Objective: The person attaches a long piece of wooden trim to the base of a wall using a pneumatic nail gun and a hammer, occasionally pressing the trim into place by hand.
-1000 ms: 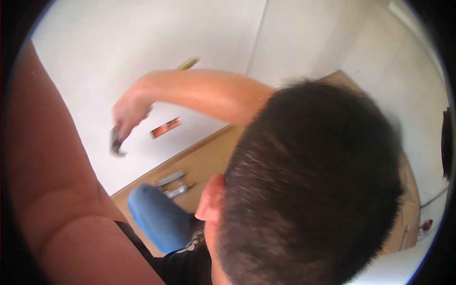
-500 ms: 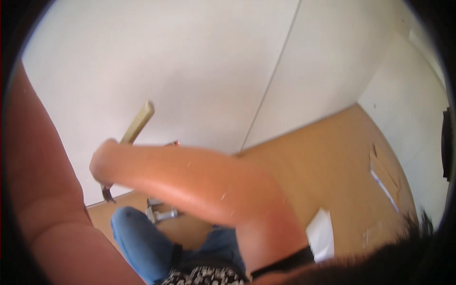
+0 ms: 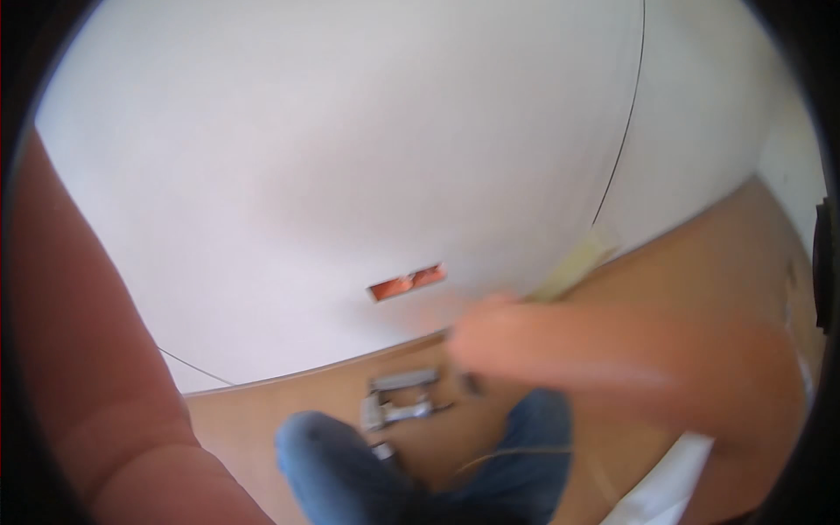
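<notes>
My right hand (image 3: pixel 486 337), smeared by motion, is closed round a tool that looks like a hammer (image 3: pixel 576 265). Its pale yellowish handle sticks out up and to the right, and a dark end shows below the hand. Left of that hand, a slim rectangular opening (image 3: pixel 408 282) with an orange inside is cut low in the white wall (image 3: pixel 306 157). Whether the tool touches the wall cannot be told. Along the left edge rises my left arm (image 3: pixel 105 367); its hand lies outside the view.
On the brown floor (image 3: pixel 262 389) between wall and knees lies a silver-grey metal tool (image 3: pixel 402 398), its kind unclear. My jeans-clad knees (image 3: pixel 328 455) are close behind it. A white sheet (image 3: pixel 665 486) lies at lower right. The wall meets a corner at far right.
My right hand has swung to the right and slightly down with the hammer-like tool, uncovering the wall opening. The view has also shifted, so the wall seam and knees appear further right.
</notes>
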`<state>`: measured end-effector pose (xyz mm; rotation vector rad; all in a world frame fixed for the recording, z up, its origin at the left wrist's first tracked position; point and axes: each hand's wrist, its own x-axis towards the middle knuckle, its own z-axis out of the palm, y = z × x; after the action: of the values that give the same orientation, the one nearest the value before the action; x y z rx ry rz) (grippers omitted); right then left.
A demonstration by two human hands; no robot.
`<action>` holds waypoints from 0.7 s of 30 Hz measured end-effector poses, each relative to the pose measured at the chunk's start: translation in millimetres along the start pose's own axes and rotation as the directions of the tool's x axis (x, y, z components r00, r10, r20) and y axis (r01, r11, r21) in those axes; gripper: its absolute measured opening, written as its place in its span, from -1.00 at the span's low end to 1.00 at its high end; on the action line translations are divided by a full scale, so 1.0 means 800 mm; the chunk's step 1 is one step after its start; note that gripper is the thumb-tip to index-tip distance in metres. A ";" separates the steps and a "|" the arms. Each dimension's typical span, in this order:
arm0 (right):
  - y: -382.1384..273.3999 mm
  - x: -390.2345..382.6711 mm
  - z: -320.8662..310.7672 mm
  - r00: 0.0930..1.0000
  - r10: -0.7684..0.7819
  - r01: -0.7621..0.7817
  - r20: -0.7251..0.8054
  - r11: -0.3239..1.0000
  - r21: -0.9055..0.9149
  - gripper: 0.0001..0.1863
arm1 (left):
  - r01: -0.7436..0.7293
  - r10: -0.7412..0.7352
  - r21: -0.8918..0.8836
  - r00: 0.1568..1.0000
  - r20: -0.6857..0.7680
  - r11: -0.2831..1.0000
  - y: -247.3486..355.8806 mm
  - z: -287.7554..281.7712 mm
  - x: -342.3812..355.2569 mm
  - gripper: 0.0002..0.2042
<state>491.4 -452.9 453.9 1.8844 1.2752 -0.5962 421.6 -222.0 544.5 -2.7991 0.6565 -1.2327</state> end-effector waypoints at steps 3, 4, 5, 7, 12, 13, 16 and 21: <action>0.018 0.023 0.062 0.997 -0.065 0.068 -0.028 0.987 0.143 -0.67 | -0.043 0.041 0.052 0.999 0.030 0.998 -0.006 -0.074 -0.036 -0.69; 0.023 0.029 0.110 0.999 -0.030 0.027 0.013 0.981 0.195 -0.67 | -0.093 0.093 0.018 0.996 0.004 0.996 0.001 -0.062 -0.049 -0.69; 0.028 0.026 0.159 0.997 0.024 -0.040 0.069 0.970 0.240 -0.67 | -0.136 0.135 -0.033 0.990 -0.048 0.990 0.014 -0.044 -0.062 -0.69; 0.012 0.045 0.227 0.997 0.072 -0.070 0.008 0.925 0.373 -0.66 | -0.197 0.193 -0.079 0.979 -0.059 0.977 0.031 -0.052 -0.096 -0.69; 0.023 0.122 0.422 0.886 0.430 -0.203 -0.175 0.698 0.687 -0.56 | -0.114 0.073 -0.218 0.979 -0.189 0.969 0.049 -0.068 -0.211 -0.69; 0.021 0.158 0.460 0.912 0.357 -0.125 -0.201 0.709 0.694 -0.56 | -0.097 0.063 -0.194 0.983 -0.173 0.976 0.054 -0.100 -0.201 -0.69; 0.005 0.135 0.626 0.746 0.641 -0.162 -0.184 0.442 0.882 -0.53 | 0.237 -0.361 -0.383 0.885 -0.295 0.893 0.049 -0.058 -0.242 -0.69; -0.072 0.146 0.750 0.484 0.851 -0.355 0.202 -0.020 0.935 -0.48 | 0.924 -0.903 -0.144 0.378 0.201 0.355 0.053 0.165 -0.519 -0.68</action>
<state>506.9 -857.7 -7.9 3.4416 -0.1647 -0.3115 249.9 -122.7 154.3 -3.4488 -1.1061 -1.0477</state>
